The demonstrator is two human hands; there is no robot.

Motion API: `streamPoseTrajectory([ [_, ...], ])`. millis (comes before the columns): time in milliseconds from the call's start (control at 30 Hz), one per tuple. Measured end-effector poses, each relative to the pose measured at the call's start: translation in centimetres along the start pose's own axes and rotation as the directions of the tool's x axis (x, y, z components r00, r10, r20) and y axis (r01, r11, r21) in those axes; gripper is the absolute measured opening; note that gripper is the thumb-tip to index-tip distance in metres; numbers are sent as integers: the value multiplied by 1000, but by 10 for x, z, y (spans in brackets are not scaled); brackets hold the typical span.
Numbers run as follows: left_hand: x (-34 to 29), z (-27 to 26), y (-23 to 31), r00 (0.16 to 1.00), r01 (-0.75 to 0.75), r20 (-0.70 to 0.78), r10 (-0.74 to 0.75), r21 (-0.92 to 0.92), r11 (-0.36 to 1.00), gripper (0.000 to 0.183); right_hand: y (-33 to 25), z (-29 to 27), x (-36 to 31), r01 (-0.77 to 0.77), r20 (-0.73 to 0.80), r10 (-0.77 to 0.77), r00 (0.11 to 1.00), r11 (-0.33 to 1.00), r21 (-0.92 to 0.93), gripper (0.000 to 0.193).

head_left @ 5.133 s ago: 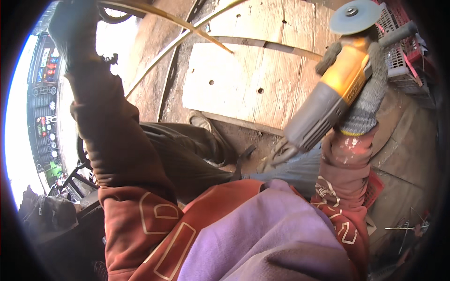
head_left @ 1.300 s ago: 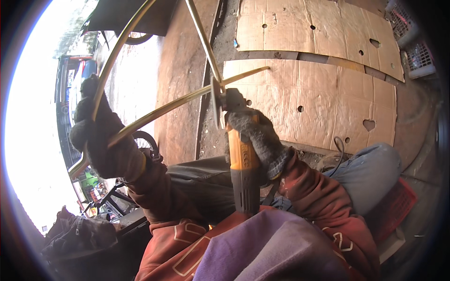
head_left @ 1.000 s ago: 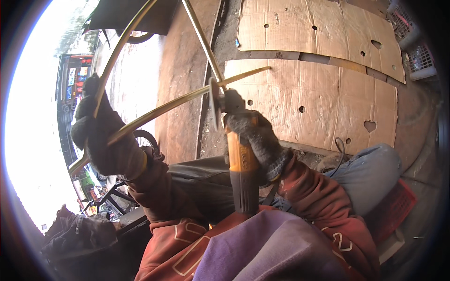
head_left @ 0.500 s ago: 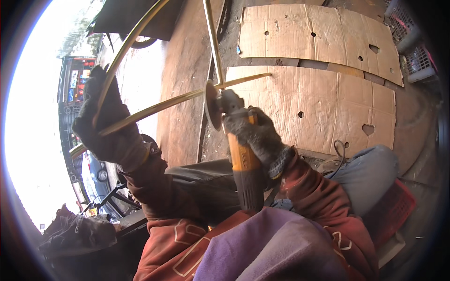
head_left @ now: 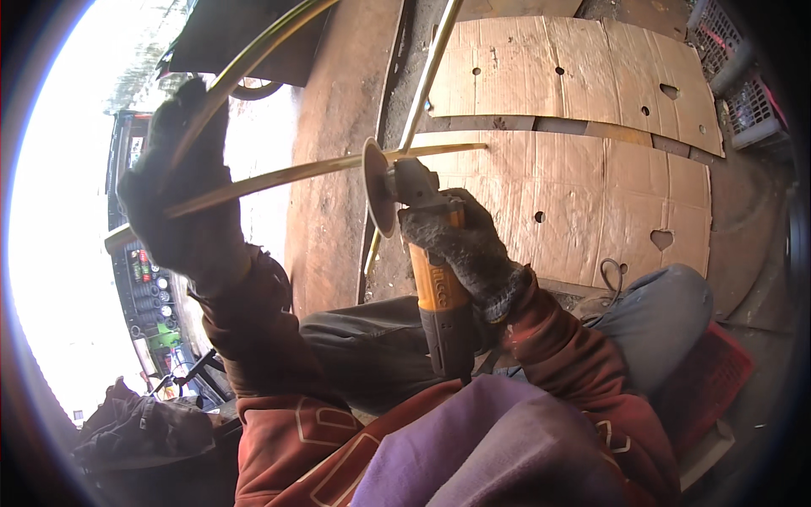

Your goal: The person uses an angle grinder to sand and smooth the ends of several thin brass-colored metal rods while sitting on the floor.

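Running rightward and slightly up from the gloved left hand (head_left: 182, 190), a slim brass-coloured rod (head_left: 287, 174) ends over cardboard (head_left: 608, 190). That hand is clamped round a curved rod (head_left: 243, 66), the slim rod's left end against it. The right hand (head_left: 465, 249), wrapped round an angle grinder (head_left: 438, 291), is nearer the tip, below it; the disc (head_left: 378, 190) stands nearly square across the slim rod, and from here I can't tell whether they touch. Compared with 0.5 s ago, the left hand sits higher, and the straight rod (head_left: 431, 72) behind the disc leans right, not left, at its top.
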State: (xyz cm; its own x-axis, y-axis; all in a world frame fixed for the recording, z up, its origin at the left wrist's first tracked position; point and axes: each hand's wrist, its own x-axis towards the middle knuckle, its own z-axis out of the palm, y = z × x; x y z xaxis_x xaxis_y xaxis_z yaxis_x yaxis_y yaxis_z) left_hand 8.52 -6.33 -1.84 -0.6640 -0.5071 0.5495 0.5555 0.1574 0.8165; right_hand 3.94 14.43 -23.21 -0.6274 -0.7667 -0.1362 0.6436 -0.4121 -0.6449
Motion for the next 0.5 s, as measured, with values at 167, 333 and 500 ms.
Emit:
streamPoseTrajectory([
  [167,-21,-19,11,996,-19,87,22,-40,999,38,6,-19,-1,-158,-34,165,986,976,152,31],
  [333,-32,-28,15,999,-3,-39,4,46,999,38,9,3,-20,-64,-30,60,998,988,-137,37],
  [500,-39,-30,14,999,-3,-52,3,8,1000,39,11,-5,-11,-156,-91,149,985,985,-71,44],
])
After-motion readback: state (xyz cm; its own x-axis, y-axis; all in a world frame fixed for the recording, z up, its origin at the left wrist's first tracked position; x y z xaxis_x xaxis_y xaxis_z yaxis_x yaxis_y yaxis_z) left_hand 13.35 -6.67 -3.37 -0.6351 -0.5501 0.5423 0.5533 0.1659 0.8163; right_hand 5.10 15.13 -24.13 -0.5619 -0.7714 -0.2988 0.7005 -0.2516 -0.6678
